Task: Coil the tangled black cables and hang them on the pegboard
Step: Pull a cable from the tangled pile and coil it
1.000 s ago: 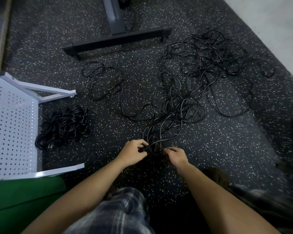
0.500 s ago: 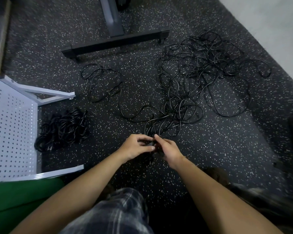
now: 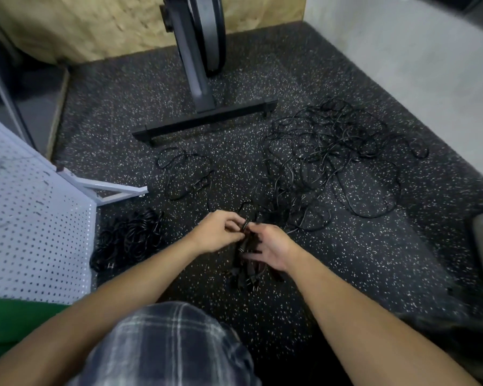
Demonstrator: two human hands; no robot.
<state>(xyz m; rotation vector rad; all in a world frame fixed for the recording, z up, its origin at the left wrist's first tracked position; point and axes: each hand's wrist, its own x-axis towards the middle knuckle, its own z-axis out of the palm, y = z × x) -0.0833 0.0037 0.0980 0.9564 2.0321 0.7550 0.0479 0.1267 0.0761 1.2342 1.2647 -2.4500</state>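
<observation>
Both hands are pinched onto the near end of the tangled thin black rubber cables (image 3: 326, 160) sprawled over the speckled black rubber floor (image 3: 374, 260): left hand (image 3: 216, 232) gripping a strand, right hand (image 3: 271, 250) closed around a bunch with the plugs dangling under it. I'd guess this stuff is light and floppy but snags on itself, so grab near a plug end and feed it out slowly. The white perforated metal pegboard (image 3: 34, 232) stands off to the left, one coiled black bundle (image 3: 129, 236) lying just beside it.

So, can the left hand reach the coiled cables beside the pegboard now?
Probably yes: the coiled cables lie on open floor just left of the left hand, nothing between, but that hand is busy pinching a cable.
</observation>
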